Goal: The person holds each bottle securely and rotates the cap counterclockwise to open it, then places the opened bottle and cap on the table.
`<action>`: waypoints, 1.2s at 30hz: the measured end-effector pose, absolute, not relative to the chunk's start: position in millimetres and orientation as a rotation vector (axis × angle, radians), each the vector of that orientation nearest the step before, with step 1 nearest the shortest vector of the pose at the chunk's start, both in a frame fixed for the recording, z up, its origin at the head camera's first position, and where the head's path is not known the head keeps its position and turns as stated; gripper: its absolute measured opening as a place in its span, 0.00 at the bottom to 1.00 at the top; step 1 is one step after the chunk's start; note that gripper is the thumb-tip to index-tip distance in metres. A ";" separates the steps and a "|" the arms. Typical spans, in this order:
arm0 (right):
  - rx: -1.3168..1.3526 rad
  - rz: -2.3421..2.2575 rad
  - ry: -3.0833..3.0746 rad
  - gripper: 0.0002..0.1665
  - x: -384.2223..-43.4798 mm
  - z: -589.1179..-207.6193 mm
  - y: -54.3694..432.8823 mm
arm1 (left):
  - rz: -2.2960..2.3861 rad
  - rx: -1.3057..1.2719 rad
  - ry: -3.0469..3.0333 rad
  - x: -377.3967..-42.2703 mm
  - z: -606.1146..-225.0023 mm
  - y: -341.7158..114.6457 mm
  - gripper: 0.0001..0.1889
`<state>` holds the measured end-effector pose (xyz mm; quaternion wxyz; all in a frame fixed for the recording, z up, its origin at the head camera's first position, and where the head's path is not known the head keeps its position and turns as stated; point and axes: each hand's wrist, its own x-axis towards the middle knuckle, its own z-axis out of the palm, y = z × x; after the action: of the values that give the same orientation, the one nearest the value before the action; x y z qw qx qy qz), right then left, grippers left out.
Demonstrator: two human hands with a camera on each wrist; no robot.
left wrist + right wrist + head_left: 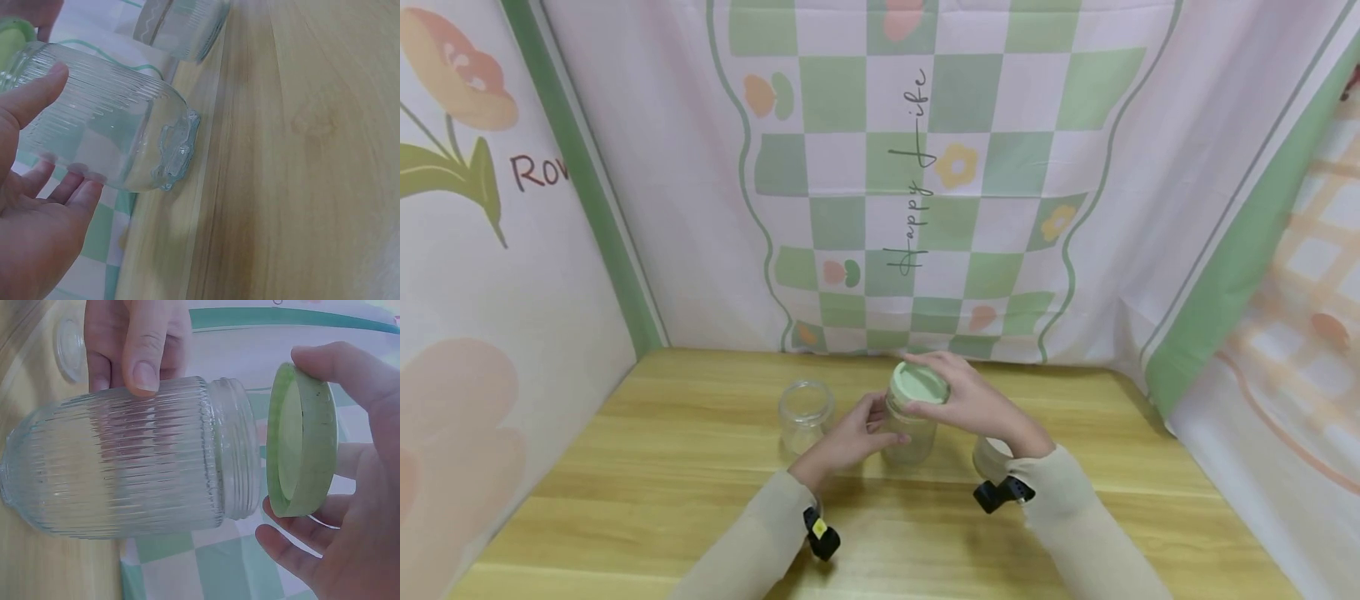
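My left hand (853,437) holds a ribbed clear glass jar (156,462) round its side, thumb on one side and fingers on the other. The jar has a threaded neck, and its scalloped base is close to the wooden table in the left wrist view. A light green round lid (306,444) is pinched by its edge in my right hand (958,392). In the right wrist view a narrow gap shows between the lid and the uncovered mouth of the jar. From the head view, the lid sits right above the jar.
An uncovered glass jar (805,412) stands on the wooden table (685,467) left of the hands. Under the right wrist another container (988,458) is partly hidden. A patterned cloth (850,225) hangs at the table's back edge, with more cloth along both sides.
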<state>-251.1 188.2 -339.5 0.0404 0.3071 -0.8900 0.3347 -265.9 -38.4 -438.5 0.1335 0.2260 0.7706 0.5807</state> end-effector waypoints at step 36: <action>1.110 1.055 -2.735 0.49 -225.0 -342.7 212.8 | 1.703 0.647 2.232 -261.0 -433.9 -36.4 0.44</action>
<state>-225.0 212.8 -342.7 0.0036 0.3540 -0.8726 0.3365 -261.0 -36.4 -433.9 0.1301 0.2225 0.7681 0.5861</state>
